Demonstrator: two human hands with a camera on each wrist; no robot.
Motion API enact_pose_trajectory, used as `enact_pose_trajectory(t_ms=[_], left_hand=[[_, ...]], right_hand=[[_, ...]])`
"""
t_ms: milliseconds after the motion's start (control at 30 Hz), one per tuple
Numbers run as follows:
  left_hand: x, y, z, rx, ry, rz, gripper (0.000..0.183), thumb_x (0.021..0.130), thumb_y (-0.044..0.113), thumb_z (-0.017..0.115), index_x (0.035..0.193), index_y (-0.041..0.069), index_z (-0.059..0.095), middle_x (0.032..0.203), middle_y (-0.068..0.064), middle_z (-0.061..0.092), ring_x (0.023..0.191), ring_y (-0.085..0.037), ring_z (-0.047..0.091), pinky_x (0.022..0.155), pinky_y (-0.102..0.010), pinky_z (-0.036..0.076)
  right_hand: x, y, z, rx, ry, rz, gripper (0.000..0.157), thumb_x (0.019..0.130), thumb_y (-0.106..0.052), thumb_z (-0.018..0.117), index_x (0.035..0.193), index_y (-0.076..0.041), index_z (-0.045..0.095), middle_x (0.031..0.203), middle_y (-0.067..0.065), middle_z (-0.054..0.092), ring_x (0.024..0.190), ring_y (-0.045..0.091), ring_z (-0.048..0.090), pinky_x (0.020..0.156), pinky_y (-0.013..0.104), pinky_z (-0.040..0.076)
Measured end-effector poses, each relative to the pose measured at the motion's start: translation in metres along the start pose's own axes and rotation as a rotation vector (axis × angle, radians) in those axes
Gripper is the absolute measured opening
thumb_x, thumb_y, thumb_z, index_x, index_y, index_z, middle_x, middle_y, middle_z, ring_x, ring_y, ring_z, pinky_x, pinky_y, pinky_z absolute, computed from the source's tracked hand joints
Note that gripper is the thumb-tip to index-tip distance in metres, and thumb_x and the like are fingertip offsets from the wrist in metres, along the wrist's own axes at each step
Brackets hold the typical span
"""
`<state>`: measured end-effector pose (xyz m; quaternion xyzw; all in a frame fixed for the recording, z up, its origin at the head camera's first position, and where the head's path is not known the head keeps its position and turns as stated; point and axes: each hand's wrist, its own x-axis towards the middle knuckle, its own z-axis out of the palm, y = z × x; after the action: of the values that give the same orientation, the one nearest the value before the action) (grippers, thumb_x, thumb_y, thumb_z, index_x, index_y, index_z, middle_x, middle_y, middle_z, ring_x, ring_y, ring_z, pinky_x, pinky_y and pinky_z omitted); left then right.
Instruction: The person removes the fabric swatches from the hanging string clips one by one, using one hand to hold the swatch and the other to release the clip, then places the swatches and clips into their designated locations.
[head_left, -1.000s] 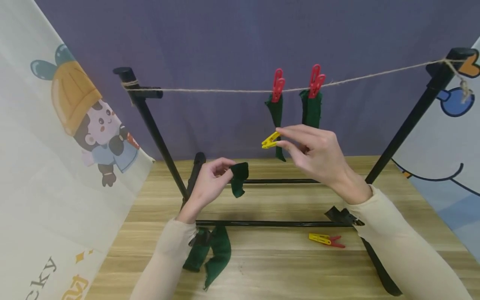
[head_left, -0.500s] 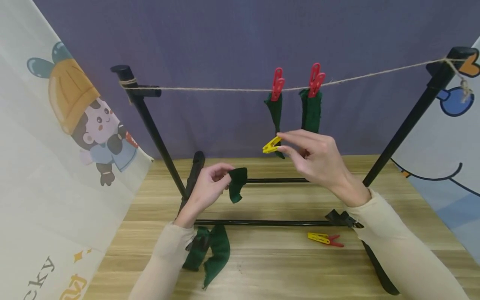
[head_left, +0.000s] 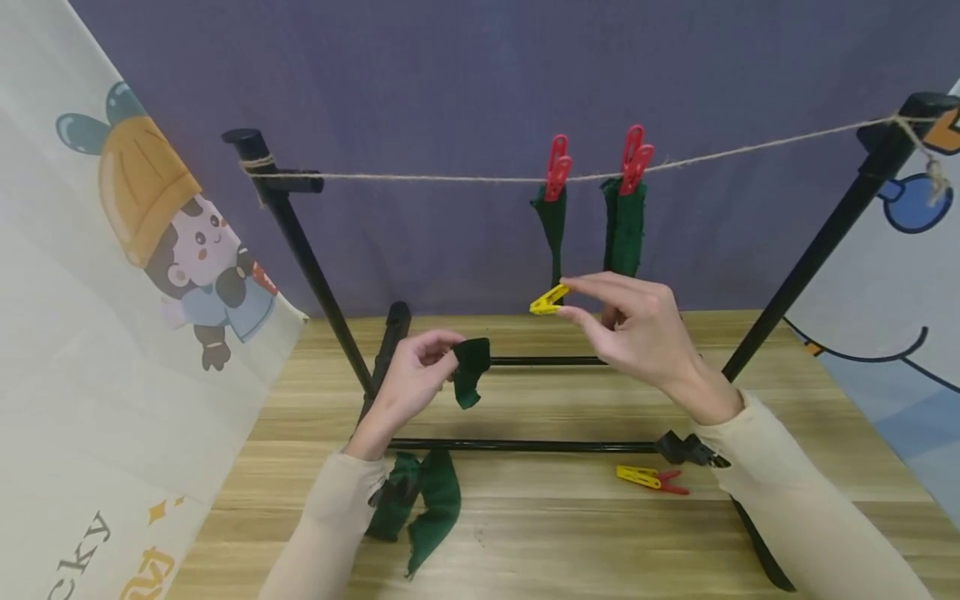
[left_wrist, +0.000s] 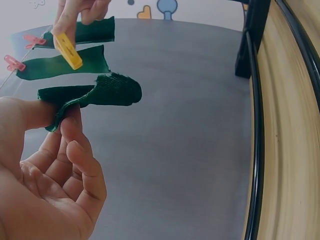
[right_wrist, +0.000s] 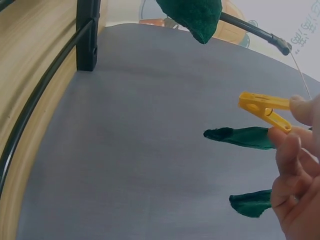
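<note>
My left hand pinches a small dark green cloth strip between thumb and fingers; in the left wrist view the cloth is folded over at the fingertips. To the right of it, my right hand holds a yellow clothespin by its handle ends. The right wrist view shows this clothespin between thumb and finger. Behind the right hand, two green cloth strips hang from a string, each under a red clothespin.
A black frame carries the string between its two posts. Further green strips lie on the wooden table at front left. A yellow clothespin and a red one lie together at front right. A purple cloth backs the scene.
My right hand has come down slightly with the yellow clothespin. My left hand has shifted a little down and left, and the cloth in it hangs more folded together.
</note>
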<state>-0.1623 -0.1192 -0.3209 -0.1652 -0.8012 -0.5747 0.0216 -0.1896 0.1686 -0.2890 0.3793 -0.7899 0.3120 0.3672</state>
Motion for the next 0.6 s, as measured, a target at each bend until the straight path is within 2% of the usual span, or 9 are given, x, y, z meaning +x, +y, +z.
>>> enact_pose_trajectory(t_ms=[133, 233, 367, 600], left_hand=[[-0.001, -0.002, -0.001, 0.002, 0.008, -0.008, 0.025, 0.09, -0.003, 0.053, 0.111, 0.0, 0.066, 0.081, -0.007, 0.064, 0.07, -0.034, 0.059, 0.053, -0.024, 0.043], [-0.003, -0.004, -0.002, 0.004, 0.01, -0.014, 0.025, 0.09, -0.002, 0.053, 0.111, 0.001, 0.066, 0.081, -0.007, 0.064, 0.069, -0.03, 0.059, 0.053, -0.024, 0.043], [-0.005, -0.006, -0.003, -0.001, 0.005, -0.019, 0.026, 0.09, -0.004, 0.052, 0.111, -0.001, 0.065, 0.081, -0.008, 0.064, 0.069, -0.033, 0.059, 0.054, -0.024, 0.044], [-0.008, -0.011, -0.002, 0.022, -0.016, -0.036, 0.025, 0.09, -0.003, 0.053, 0.111, -0.002, 0.065, 0.077, -0.006, 0.061, 0.064, -0.028, 0.055, 0.053, -0.024, 0.043]], right_hand=[[-0.004, 0.001, 0.002, -0.005, 0.001, 0.03, 0.032, 0.078, -0.016, 0.08, 0.109, -0.012, 0.074, 0.098, -0.001, 0.071, 0.043, -0.003, 0.038, 0.042, 0.019, 0.034], [-0.008, 0.003, 0.002, -0.005, -0.003, 0.044, 0.031, 0.078, -0.017, 0.08, 0.108, -0.013, 0.074, 0.096, -0.002, 0.071, 0.042, -0.003, 0.036, 0.041, 0.019, 0.032], [-0.013, 0.004, 0.002, -0.006, -0.013, 0.062, 0.032, 0.076, -0.019, 0.082, 0.106, -0.014, 0.075, 0.095, -0.003, 0.071, 0.043, -0.003, 0.035, 0.041, 0.018, 0.029], [-0.023, 0.004, 0.001, -0.017, -0.039, 0.111, 0.03, 0.075, -0.02, 0.082, 0.105, -0.015, 0.075, 0.094, -0.005, 0.07, 0.043, -0.003, 0.034, 0.04, 0.017, 0.028]])
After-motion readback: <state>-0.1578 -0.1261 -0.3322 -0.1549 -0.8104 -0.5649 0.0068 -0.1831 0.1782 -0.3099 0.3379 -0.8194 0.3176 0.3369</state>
